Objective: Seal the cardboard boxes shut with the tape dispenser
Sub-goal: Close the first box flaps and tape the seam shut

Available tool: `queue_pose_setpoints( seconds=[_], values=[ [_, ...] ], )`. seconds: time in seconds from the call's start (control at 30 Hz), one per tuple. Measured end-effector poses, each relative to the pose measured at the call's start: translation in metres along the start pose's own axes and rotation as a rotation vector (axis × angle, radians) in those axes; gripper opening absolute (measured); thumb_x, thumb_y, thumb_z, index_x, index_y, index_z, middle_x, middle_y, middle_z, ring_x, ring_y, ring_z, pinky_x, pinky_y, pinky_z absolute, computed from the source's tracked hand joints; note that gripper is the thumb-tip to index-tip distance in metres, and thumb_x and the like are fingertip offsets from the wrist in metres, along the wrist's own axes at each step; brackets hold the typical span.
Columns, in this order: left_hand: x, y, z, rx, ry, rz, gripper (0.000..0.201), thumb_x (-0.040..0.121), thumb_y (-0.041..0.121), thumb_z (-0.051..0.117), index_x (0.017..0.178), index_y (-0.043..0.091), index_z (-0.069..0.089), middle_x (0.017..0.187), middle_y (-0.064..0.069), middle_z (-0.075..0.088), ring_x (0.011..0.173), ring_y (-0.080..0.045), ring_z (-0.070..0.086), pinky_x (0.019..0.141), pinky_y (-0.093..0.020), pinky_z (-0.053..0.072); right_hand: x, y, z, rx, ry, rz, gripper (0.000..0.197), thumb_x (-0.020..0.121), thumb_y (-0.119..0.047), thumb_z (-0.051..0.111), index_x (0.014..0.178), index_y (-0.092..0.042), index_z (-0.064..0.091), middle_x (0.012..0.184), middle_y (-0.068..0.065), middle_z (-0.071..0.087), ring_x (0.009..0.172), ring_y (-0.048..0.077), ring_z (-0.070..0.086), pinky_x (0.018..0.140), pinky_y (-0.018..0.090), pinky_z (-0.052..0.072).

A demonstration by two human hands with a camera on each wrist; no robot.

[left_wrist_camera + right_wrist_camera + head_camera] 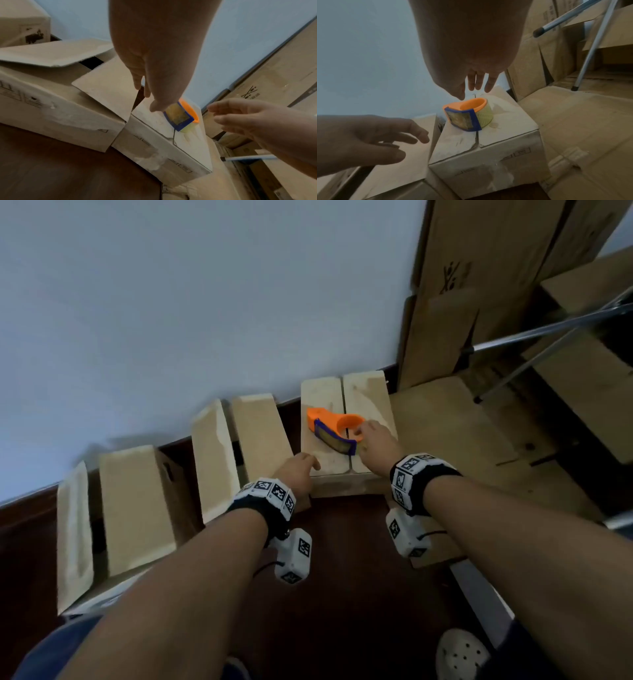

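Right hand (476,79), fingers spread, hovers over the dispenser (467,113) to grasp it; left hand (298,474), relaxed, steadies the box (325,398).

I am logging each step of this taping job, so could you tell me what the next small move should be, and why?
Probably the right hand should close round the orange and blue tape dispenser. It hovers open just above it, holding nothing, and the dispenser sits on the closed cardboard box, over its untaped centre seam. The left hand is open at that box's near edge.
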State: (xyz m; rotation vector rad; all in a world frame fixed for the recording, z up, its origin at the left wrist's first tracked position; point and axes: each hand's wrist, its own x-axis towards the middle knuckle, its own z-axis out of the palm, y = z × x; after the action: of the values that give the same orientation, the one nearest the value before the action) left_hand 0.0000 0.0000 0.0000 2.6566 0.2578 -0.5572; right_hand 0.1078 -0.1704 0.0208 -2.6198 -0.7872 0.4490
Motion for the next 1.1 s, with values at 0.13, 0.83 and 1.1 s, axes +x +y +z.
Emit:
queue_pose_setpoints(
  seconds=[0.13,0.83,1.1],
  values=[
    [0.019,-0.003,0.012,0.146,0.049,-0.046,0.047,0.089,0.007,0.050,0.134,0.020,0.046,0.148,-0.005,0.036,0.135,-0.026,0.035,0.111,-0.038,0.030,0.022,0.003,0.011,-0.135,-0.062,-0.012,0.029,0.094,-0.015,0.046,0.122,-0.009,0.046,0.114,0.013,0.058,0.102,0.033,0.055,0.084,0.038,0.040],
    [0.039,-0.004,0.046,0.197,-0.004,-0.324,0.062,0.091,0.020,0.050,0.147,0.030,0.025,0.154,-0.018,0.019,0.142,-0.035,0.018,0.116,-0.044,0.018,0.017,0.059,0.023,-0.300,0.045,0.199,0.032,0.098,-0.038,0.043,0.119,-0.015,0.049,0.107,0.009,0.062,0.104,0.031,0.056,0.098,0.040,0.033],
    [0.042,-0.004,0.042,0.145,-0.086,-0.265,0.059,0.092,0.026,0.046,0.147,0.031,0.026,0.149,-0.010,0.030,0.138,-0.031,0.027,0.112,-0.044,0.028,0.002,0.087,0.024,0.059,-0.157,0.416,0.043,0.101,-0.034,0.041,0.064,-0.016,0.029,0.065,0.003,0.034,0.069,0.024,0.043,0.069,0.033,0.032]
  ],
)
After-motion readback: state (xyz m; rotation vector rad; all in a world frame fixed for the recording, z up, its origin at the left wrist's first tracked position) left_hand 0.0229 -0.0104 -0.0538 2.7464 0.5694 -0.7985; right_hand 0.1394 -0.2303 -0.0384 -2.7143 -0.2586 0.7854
